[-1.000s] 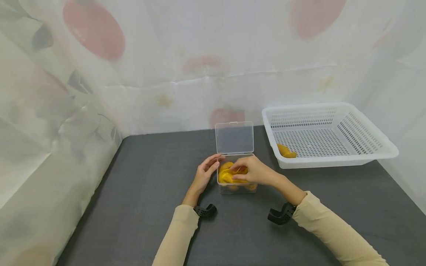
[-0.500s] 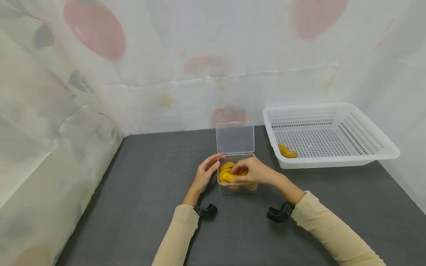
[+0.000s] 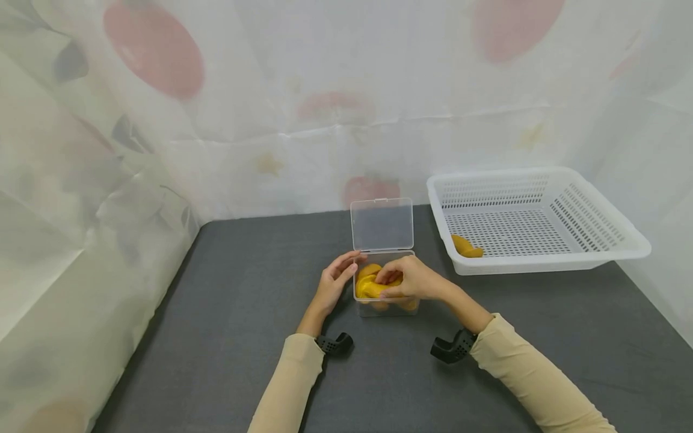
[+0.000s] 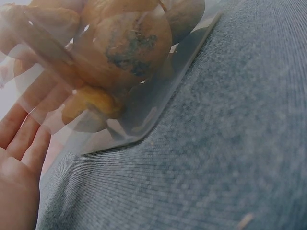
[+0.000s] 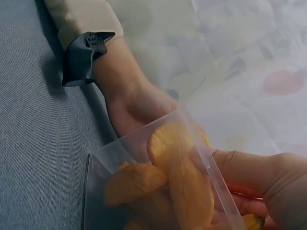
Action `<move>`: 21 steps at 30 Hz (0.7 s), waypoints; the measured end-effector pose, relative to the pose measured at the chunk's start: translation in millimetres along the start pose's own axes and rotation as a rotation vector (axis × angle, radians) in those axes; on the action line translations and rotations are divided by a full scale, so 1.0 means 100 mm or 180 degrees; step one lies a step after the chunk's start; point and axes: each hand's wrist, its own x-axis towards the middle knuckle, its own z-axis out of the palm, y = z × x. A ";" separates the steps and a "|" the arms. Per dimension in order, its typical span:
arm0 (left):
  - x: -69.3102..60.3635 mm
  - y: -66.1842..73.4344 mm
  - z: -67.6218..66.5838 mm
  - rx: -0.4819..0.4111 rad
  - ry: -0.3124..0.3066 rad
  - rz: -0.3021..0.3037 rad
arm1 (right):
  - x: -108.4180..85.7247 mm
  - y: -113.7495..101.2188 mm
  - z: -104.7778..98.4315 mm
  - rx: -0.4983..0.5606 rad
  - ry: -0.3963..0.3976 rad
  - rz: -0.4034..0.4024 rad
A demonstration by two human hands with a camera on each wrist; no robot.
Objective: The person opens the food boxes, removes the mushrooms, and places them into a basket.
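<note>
A clear plastic box (image 3: 372,310) stands on the dark table, its hinged lid (image 3: 381,224) raised at the back. Smooth yellow-orange pieces (image 3: 368,285), rounded and curved like fruit, fill much of it. My left hand (image 3: 331,285) rests along the box's left wall with fingers fairly straight; the left wrist view shows these fingers (image 4: 24,134) flat beside the wall. Reaching in from the right, my right hand (image 3: 415,278) pinches a yellow piece between thumb and fingers at the top. In the right wrist view, the thumb (image 5: 249,167) crosses the rim; the fingertips are partly hidden.
A white slotted plastic basket (image 3: 547,260) stands at the table's back right, with a curved yellow piece (image 3: 467,246) in its near left corner. Patterned cloth (image 3: 260,90) hangs behind and at the sides of the dark table (image 3: 216,337).
My right hand and forearm have shifted very slightly to the left, with the fingers still in the box. The left hand, box and basket look the same.
</note>
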 end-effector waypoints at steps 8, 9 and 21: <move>0.00 0.00 0.00 0.0034 0.0026 -0.0006 | 0.00 0.01 0.01 0.0088 0.0041 0.0042; 0.00 0.00 0.00 0.0028 0.0027 -0.0024 | 0.00 0.01 0.01 0.0106 0.0040 0.0055; 0.00 0.01 0.00 0.0088 0.0024 -0.0028 | -0.01 0.01 -0.03 0.0601 0.0059 0.0197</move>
